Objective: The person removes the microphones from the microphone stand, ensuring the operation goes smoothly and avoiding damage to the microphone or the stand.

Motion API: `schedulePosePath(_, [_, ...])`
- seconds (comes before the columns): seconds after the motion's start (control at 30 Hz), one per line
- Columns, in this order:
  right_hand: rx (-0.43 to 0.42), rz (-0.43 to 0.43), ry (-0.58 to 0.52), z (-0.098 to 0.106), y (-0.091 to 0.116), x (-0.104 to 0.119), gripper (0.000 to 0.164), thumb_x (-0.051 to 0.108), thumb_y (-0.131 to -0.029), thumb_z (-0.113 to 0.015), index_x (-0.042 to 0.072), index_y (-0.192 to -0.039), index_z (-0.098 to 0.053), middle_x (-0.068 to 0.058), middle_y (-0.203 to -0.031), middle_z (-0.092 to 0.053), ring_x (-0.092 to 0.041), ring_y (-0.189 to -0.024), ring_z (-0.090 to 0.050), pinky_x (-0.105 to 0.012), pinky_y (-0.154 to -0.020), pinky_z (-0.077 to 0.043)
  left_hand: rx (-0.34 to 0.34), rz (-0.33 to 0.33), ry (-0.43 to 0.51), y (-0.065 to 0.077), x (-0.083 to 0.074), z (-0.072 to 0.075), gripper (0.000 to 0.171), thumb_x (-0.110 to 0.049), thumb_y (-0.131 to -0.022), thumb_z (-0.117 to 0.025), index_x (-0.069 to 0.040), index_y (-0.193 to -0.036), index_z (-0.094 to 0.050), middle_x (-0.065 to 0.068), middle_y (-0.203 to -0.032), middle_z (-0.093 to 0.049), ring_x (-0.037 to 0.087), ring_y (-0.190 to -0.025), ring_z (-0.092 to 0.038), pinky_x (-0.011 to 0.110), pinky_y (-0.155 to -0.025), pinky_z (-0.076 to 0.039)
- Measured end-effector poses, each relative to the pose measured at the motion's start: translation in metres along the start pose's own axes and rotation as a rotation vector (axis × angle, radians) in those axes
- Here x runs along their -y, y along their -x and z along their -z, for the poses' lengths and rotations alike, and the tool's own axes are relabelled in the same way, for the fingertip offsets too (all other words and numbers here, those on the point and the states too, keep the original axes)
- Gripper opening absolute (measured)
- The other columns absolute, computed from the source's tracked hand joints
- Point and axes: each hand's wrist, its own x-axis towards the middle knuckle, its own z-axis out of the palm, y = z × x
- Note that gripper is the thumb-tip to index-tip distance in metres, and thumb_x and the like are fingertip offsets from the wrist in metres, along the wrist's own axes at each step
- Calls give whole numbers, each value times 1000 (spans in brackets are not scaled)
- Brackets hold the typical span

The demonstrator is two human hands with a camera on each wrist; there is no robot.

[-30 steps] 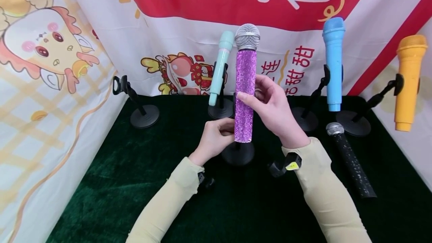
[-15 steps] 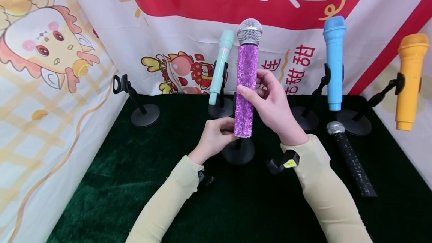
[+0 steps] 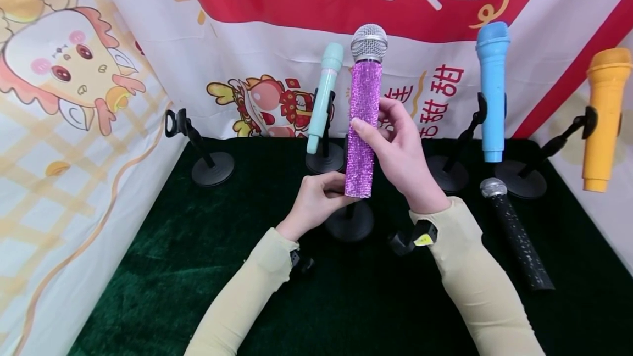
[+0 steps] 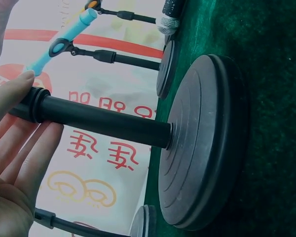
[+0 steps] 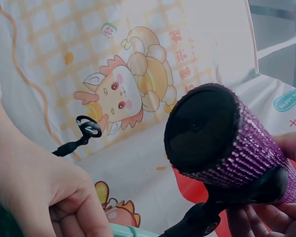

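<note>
My right hand grips a microphone with a purple rhinestone-covered handle and a silver mesh head, its thumb across the front. The microphone stands nearly upright, head at the top. In the right wrist view, the black clip of a stand curves around its handle. My left hand pinches the pole of that stand, just below the microphone's lower end. In the left wrist view, thumb and fingers lie on opposite sides of the black pole, near its collar. The round base rests on the green cloth.
Behind stands a mint microphone in a stand. On the right, a blue microphone and an orange microphone sit in stands. A black speckled microphone lies on the green cloth. An unoccupied stand is at the left.
The purple microphone and my right hand have risen and shifted slightly right. The left hand keeps its hold on the pole, almost unmoved.
</note>
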Motion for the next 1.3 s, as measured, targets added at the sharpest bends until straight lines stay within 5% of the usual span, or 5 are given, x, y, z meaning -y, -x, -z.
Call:
schedulePosePath(0.83, [36, -134, 20, 2, 6, 2, 59, 20, -93, -77, 9, -145, -51, -14, -132, -56, -28, -109, -67, -35, -88, -58, -16, 1, 14, 2, 1, 0, 23, -13, -91, -80, -13, -113, -74, -3, -108, -74, 12, -96, -72, 31, -81, -60])
schedulePosePath(1.3, [76, -145, 86, 7, 19, -4, 54, 20, -94, -76, 6, -141, -55, -13, -128, -63, -27, -113, -62, -32, -97, -53, -21, 14, 11, 2, 2, 0, 22, -16, -91, -80, -14, -112, -74, -3, -107, -74, 12, -97, -72, 30, -81, -60])
